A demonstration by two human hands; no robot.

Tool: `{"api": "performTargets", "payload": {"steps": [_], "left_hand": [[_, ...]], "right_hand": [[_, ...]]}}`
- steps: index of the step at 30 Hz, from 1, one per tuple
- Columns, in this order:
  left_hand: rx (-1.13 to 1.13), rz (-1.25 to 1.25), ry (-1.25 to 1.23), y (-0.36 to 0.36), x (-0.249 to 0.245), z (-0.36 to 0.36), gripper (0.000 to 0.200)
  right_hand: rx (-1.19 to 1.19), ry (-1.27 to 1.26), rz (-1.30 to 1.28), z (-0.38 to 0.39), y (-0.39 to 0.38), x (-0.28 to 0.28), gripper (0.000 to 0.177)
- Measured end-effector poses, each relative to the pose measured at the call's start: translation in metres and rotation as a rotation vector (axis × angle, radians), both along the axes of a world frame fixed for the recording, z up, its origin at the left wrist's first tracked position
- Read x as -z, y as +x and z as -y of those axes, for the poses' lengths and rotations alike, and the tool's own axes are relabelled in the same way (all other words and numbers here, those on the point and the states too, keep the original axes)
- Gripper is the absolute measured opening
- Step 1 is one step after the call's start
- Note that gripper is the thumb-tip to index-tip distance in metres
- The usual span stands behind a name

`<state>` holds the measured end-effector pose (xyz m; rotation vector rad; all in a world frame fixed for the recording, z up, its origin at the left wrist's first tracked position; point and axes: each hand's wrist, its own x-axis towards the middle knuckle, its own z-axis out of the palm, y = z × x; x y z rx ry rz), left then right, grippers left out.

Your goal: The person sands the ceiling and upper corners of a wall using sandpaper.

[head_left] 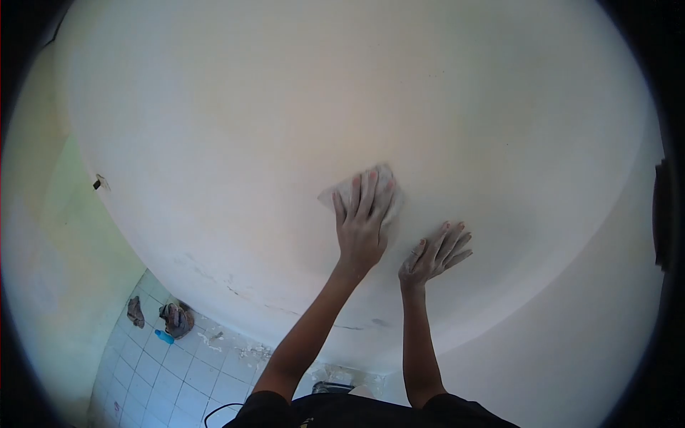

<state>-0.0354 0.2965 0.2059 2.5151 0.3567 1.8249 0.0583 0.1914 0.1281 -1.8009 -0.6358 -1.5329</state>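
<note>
My left hand (365,217) lies with its fingers spread over a pale grey cloth (327,196), pressing it flat against the white wall (250,128). Parts of the cloth show past the fingertips and along both sides of the hand; its middle is hidden beneath the palm. To the right and slightly lower, my right hand (435,255) is at the wall with fingers stretched out and nothing in it. Whitish dust coats both hands.
Cracks and a dark scuff (380,322) mark the lower wall. On the tiled floor (165,381) at lower left sit a dark bag-like bundle (178,321), a blue item (164,337) and a brown crumpled piece (135,312). Debris (253,352) lines the wall's foot. A greenish wall (85,221) stands left.
</note>
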Motion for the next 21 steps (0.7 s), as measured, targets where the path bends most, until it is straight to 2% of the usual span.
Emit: {"api": "performTargets", "payload": {"steps": [1,5,6,9,10,13,14,15,18,21], "left_hand": [[-0.009,0.044,0.014,0.009,-0.015,-0.008,0.047],[0.044,0.368,0.156,0.004,-0.188,-0.037,0.047],[0.033,0.415,0.163,0.006,-0.212,-0.042,0.048],[-0.019,0.412,0.178,0.018,-0.198,-0.033,0.051],[-0.013,0.312,0.171,0.018,-0.174,-0.025,0.052],[0.080,-0.021,0.087,0.012,-0.054,0.006,0.057],[0.044,-0.047,0.076,0.016,-0.007,0.013,0.058],[0.006,-0.071,0.077,0.021,0.018,0.015,0.058],[0.052,-0.040,0.024,0.013,-0.036,0.014,0.056],[0.025,0.323,0.129,0.012,-0.157,-0.025,0.051]], "right_hand": [[-0.009,0.002,-0.001,0.000,-0.001,-0.001,0.054],[-0.012,-0.013,-0.013,0.001,-0.004,0.000,0.053],[-0.011,-0.010,-0.008,-0.001,-0.002,-0.002,0.053],[0.021,-0.006,-0.029,0.000,-0.002,0.001,0.053],[0.009,-0.003,-0.035,0.000,-0.003,0.001,0.053],[-0.027,-0.001,-0.041,0.000,-0.002,0.004,0.053],[-0.058,0.005,-0.041,0.002,-0.001,0.006,0.054],[-0.056,0.011,-0.038,0.003,-0.001,0.004,0.054],[-0.039,0.006,-0.024,0.002,-0.003,0.001,0.053],[-0.052,0.005,-0.002,0.002,0.000,0.004,0.053]]}}
